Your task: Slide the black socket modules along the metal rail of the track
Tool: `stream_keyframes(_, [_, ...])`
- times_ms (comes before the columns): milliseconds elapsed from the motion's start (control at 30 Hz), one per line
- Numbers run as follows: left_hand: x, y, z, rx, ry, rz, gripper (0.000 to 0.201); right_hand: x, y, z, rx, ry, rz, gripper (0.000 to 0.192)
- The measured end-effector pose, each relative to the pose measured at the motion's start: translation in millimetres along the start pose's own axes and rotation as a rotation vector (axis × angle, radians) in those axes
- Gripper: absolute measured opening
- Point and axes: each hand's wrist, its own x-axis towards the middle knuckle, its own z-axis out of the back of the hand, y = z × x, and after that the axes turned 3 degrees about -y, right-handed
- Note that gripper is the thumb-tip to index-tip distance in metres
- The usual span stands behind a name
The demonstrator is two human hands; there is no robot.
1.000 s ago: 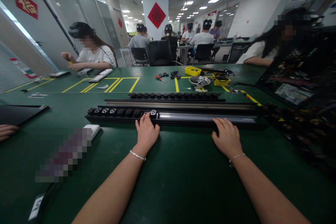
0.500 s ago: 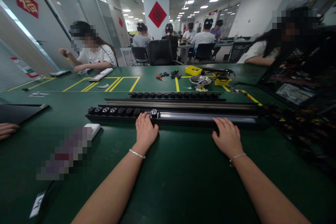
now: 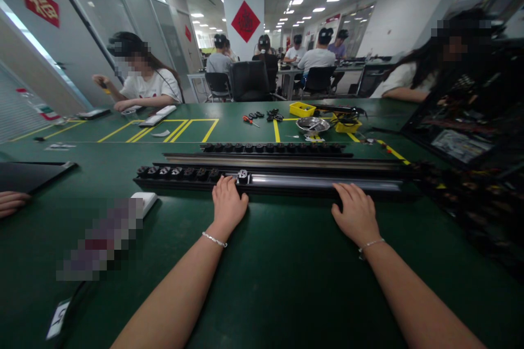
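Note:
A long black rail [image 3: 311, 181] lies across the table before me, with a row of black socket modules [image 3: 176, 172] in its left part. To the right of the row, one socket module [image 3: 243, 176] with a lighter face stands by itself in the channel. My left hand [image 3: 229, 203] is closed over the rail's near edge, its fingertips just left of that lone module; whether they touch it is hard to see. Further right, my right hand [image 3: 355, 212] grips the same edge, fingers on top and thumb on the near side, beside the bare channel.
Behind lie another rail [image 3: 282, 161] and a shorter rail with modules [image 3: 270, 148]. Beyond are a metal bowl [image 3: 313, 125], yellow bin [image 3: 302, 109] and screwdriver [image 3: 251, 121]. A white power strip [image 3: 144, 203] lies left, dark clutter [image 3: 462, 202] right. Other people sit around; one hand [image 3: 12, 203] shows at left.
The lone socket module has shifted slightly right along the rail, and my left hand has moved a touch right with it. My right hand stays nearly still.

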Motion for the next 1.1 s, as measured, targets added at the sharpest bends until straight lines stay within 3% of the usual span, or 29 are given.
stream_keyframes(467, [0.8,-2.7,4.4,-0.001,0.052,-0.009,0.044,0.8,0.8,1.1,0.008,0.012,-0.004,0.048])
stream_keyframes(833, [1.7,5.3,1.4,0.026,0.053,-0.125,0.044,1.1,-5.0,-4.6,0.01,-0.025,0.06,0.047])
stream_keyframes(1100, [3.2,5.0,3.8,0.054,0.052,-0.136,0.043,1.3,-4.3,-3.0,0.026,-0.02,0.057,0.048])
